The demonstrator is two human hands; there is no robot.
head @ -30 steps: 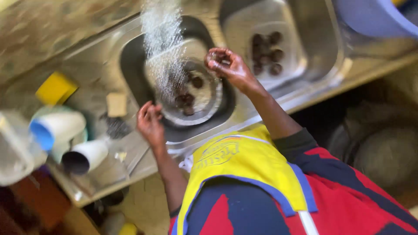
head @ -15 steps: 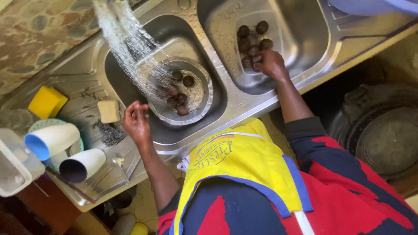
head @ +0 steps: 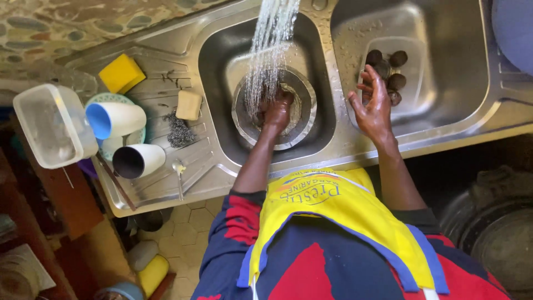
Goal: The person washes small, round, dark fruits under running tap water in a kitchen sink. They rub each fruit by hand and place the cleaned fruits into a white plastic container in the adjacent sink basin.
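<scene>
Water (head: 269, 39) pours from above into a round metal bowl (head: 302, 119) standing in the left sink basin (head: 216, 72). My left hand (head: 276, 111) is down inside that bowl under the stream, fingers curled; what it grips is hidden. My right hand (head: 375, 105) hovers over the divider between the basins, wet, fingers spread, holding nothing. Just beyond it, a clear tray (head: 419, 83) in the right basin (head: 455, 33) holds several dark round pieces (head: 388, 61).
On the drainboard to the left lie a yellow sponge (head: 119, 73), a tan block (head: 189, 104), steel wool (head: 179, 131), a spoon (head: 179, 172), two tipped white cups (head: 116, 119) (head: 139, 160) and a clear plastic box (head: 53, 125). A blue tub (head: 513, 28) sits top right.
My left hand went from the sink's front rim into the bowl under the water. My right hand came off the tray of dark pieces and opened above the divider.
</scene>
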